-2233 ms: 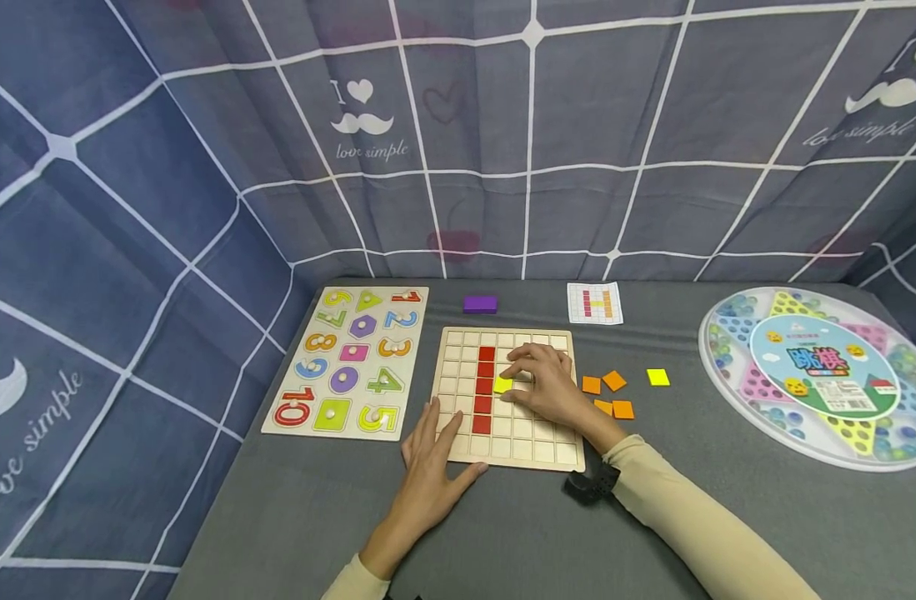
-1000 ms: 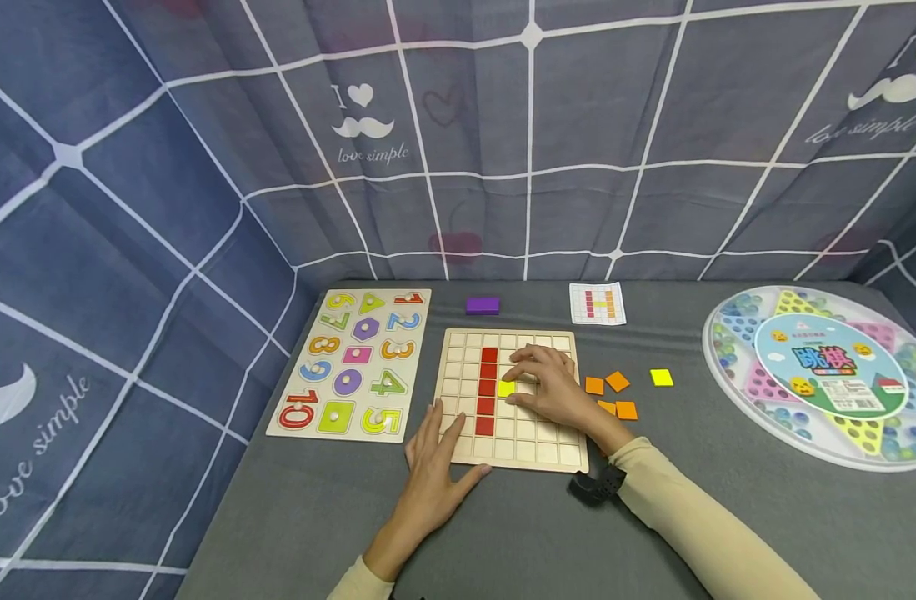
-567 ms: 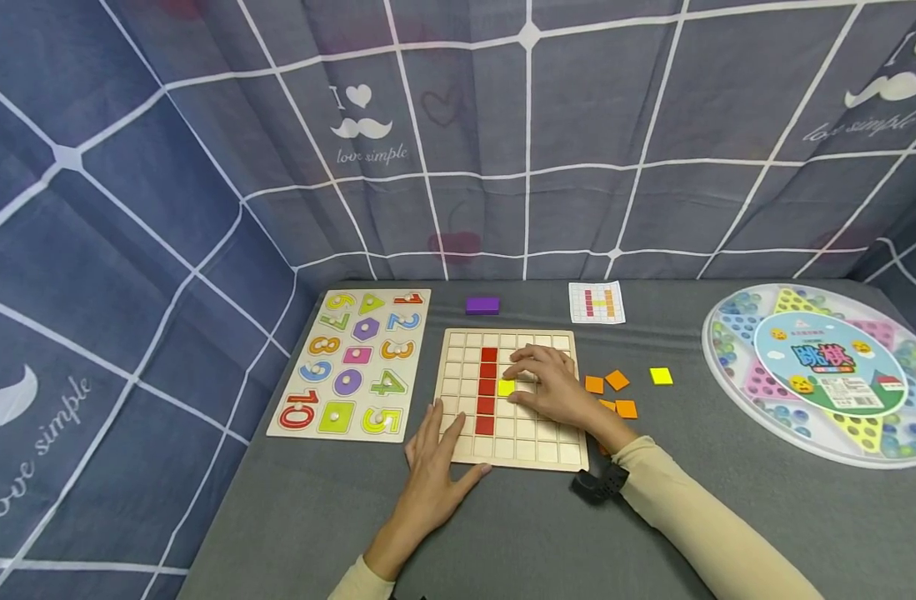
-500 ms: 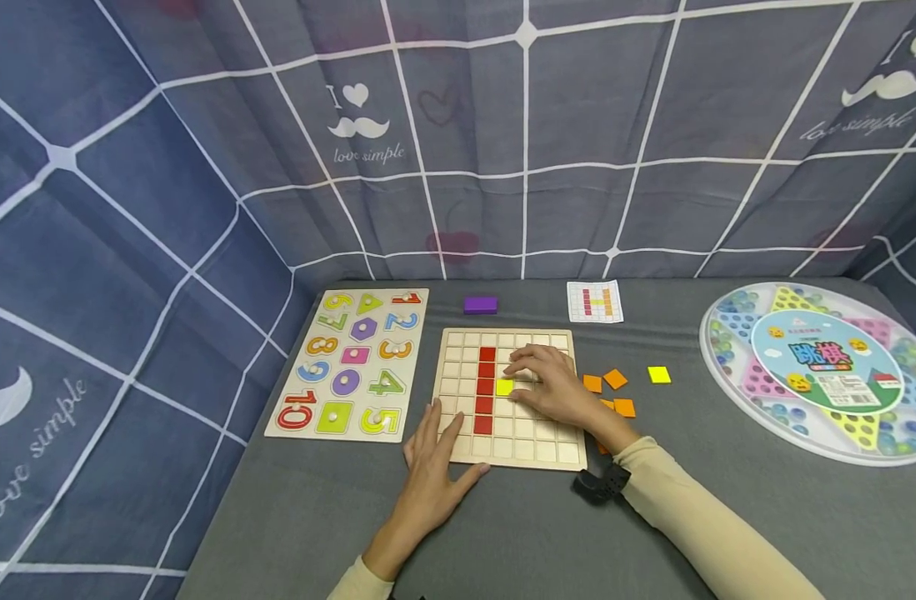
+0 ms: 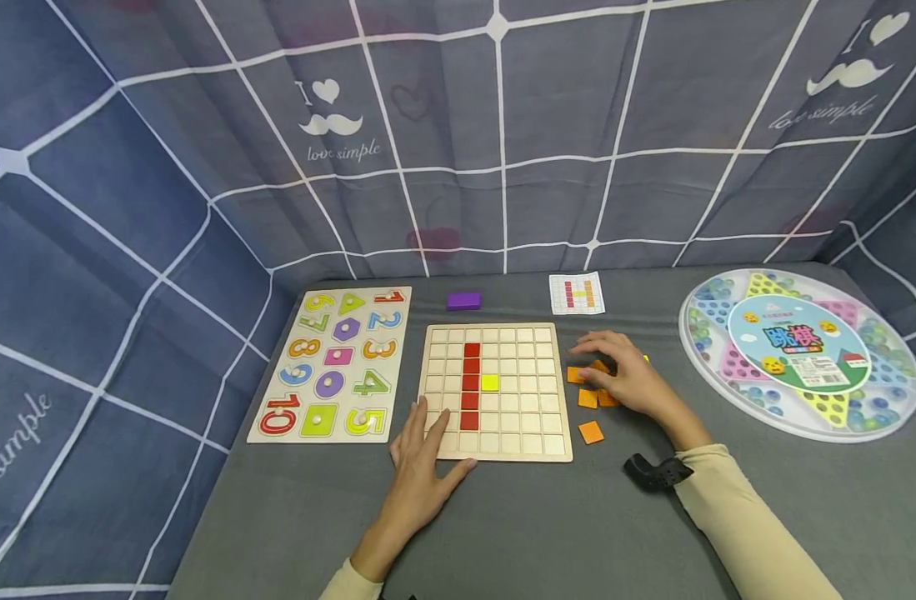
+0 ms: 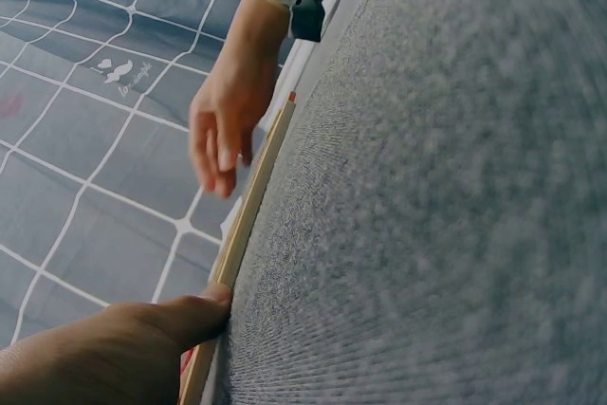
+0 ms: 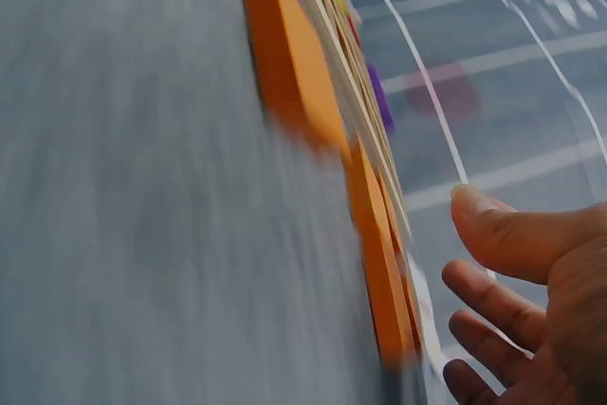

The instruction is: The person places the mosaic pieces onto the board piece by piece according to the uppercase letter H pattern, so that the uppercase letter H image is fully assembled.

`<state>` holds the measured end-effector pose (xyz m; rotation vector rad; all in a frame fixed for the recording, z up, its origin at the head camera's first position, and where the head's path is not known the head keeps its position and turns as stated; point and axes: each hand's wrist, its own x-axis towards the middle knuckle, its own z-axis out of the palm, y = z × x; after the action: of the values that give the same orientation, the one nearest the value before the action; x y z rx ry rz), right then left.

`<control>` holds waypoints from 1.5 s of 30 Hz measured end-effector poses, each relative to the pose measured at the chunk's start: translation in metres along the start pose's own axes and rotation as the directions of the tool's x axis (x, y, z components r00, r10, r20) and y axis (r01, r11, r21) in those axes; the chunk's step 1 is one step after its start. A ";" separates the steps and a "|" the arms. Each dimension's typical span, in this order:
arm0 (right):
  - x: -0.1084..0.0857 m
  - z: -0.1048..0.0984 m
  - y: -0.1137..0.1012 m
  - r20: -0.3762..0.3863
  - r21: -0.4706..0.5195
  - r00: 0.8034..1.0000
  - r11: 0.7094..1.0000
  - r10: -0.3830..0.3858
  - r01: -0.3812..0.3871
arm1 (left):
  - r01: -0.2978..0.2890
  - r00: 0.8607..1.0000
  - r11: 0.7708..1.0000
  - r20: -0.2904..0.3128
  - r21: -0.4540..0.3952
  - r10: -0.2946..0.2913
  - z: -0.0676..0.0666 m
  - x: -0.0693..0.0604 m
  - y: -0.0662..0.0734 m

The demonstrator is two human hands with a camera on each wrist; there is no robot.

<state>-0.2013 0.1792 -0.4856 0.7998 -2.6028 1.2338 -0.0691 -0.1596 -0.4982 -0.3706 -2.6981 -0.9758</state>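
A wooden grid board (image 5: 528, 421) holds a column of red square tiles (image 5: 470, 382), with one yellow square tile (image 5: 490, 382) beside the middle red one. My left hand (image 5: 416, 483) rests on the board's front left corner, fingers spread; in the left wrist view its thumb (image 6: 194, 318) touches the board's edge. My right hand (image 5: 626, 375) hovers above several loose orange square tiles (image 5: 591, 432) right of the board. Thumb and fingers stand apart with nothing between them in the right wrist view. Another yellow tile (image 5: 646, 358) is mostly hidden behind that hand.
Left of the board lies a number-and-shape puzzle board (image 5: 386, 392). A purple block (image 5: 463, 302) and a printed pattern card (image 5: 576, 293) lie behind it. A round Chinese checkers set (image 5: 798, 342) is at the far right. A gridded cloth curtain (image 5: 458, 108) stands behind.
My right hand has left the yellow tile on the board and moved right, over the loose orange tiles. My left hand stays on the board. The head view has shifted slightly.
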 end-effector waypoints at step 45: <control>-0.029 -0.029 0.035 -0.004 -0.108 1.000 0.994 0.013 -0.013 | 0.040 0.999 0.999 0.031 -0.010 -0.040 -0.001 0.001 0.002</control>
<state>-0.1975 0.2315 -0.5006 0.7607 -2.6498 1.0853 -0.0693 -0.1588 -0.4960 -0.3377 -2.7385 -1.0039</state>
